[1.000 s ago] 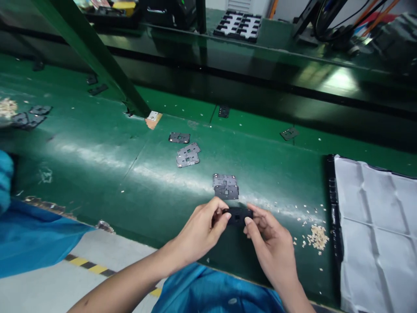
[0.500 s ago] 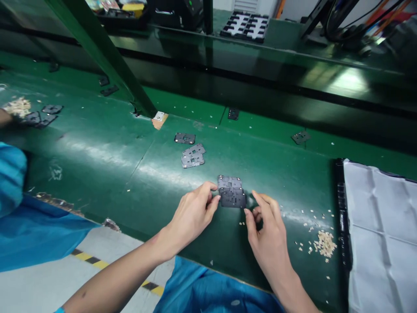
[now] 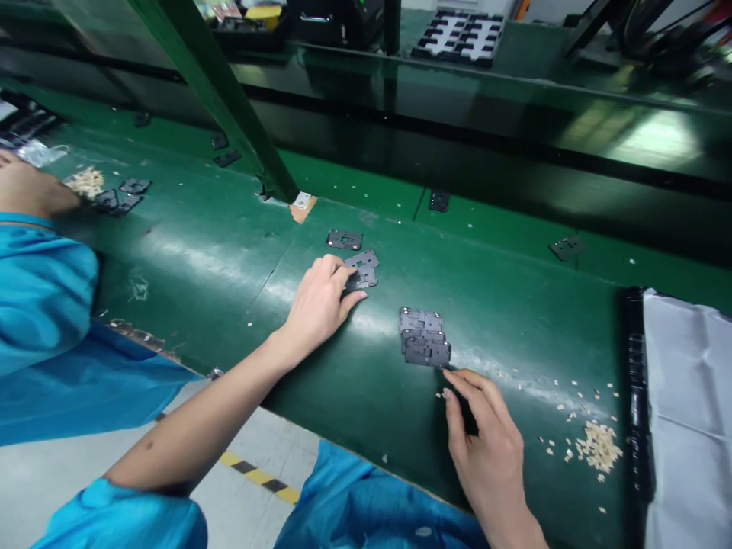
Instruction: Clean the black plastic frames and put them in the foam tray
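My left hand [image 3: 321, 305] has its thumb and fingertips at the near edge of two overlapping dark plates [image 3: 366, 263], with the thumb apart from the fingers. Another dark plate [image 3: 344, 239] lies just beyond them. Several dark plates overlap in a stack [image 3: 424, 337] on the green bench. My right hand [image 3: 486, 435] is just below the stack's near right corner, thumb and forefinger apart, and nothing shows between them.
A heap of small pale pieces [image 3: 599, 448] lies at the right, beside a black tray [image 3: 639, 396] with a white sheet [image 3: 691, 412]. A green post [image 3: 229, 99] rises at left. Another person's hand [image 3: 34, 187] is near a second pale heap [image 3: 85, 183].
My left hand has moved left and away from me, from the stack to the overlapping plates. My right hand has drawn slightly back toward me. The whole view has shifted.
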A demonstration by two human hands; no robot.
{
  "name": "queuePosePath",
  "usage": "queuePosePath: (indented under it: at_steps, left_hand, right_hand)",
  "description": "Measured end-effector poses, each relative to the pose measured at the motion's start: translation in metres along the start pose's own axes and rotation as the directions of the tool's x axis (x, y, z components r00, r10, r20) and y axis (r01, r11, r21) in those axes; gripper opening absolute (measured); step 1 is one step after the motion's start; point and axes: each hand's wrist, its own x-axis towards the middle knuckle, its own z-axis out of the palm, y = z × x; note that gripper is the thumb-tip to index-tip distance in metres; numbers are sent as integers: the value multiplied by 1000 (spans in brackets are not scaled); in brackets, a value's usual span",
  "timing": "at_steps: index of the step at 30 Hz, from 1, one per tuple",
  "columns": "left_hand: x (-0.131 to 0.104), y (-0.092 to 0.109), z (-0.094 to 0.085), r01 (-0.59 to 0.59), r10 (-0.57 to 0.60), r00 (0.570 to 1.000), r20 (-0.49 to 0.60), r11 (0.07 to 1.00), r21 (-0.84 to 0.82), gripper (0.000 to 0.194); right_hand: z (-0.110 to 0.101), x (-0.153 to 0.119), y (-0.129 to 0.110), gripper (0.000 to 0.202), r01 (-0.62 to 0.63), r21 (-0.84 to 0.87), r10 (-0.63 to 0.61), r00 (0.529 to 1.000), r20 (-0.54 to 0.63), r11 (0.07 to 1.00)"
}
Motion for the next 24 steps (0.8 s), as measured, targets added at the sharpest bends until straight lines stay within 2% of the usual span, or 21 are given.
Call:
queuePosePath:
  at_steps: [4, 9, 14, 16, 18, 21, 23, 24]
  left_hand:
    - [13, -9, 2, -11, 8, 998, 68, 999, 38, 29]
    - [15, -1, -6, -30, 14, 990, 137, 993, 115, 25]
    - [23, 5, -16, -200, 117, 963, 245, 916, 349, 20]
    - [27, 4, -23, -221, 128, 962, 242, 885, 411, 27]
    - [29, 5, -32, -178, 104, 977, 184, 874, 452, 32]
    - [18, 23, -44, -88, 75, 996, 48, 915, 393, 30]
    - [1, 48, -47, -131, 121, 991, 55, 966, 224, 27]
    - [-8, 63, -47, -186, 175, 979, 107, 977, 102, 26]
  right_hand:
    - [-18, 1, 10, 20, 20, -63, -24, 998, -63, 998]
    - [-38, -3, 28, 22, -8, -147, -7, 995, -103, 989]
    - [-42, -3, 29, 21, -28, -141, 5, 987, -159, 990]
    - [-44, -3, 25, 19, -22, -135, -2, 984, -177, 991]
    - [-47, -3, 22, 17, -22, -121, -2, 980, -197, 992]
    - [-50, -6, 17, 16, -63, -56, 50, 977, -205, 996]
    - [-49, -7, 12, 18, -112, 50, 119, 980, -160, 992]
    - [-48, -8, 9, 22, -140, 119, 154, 981, -119, 983]
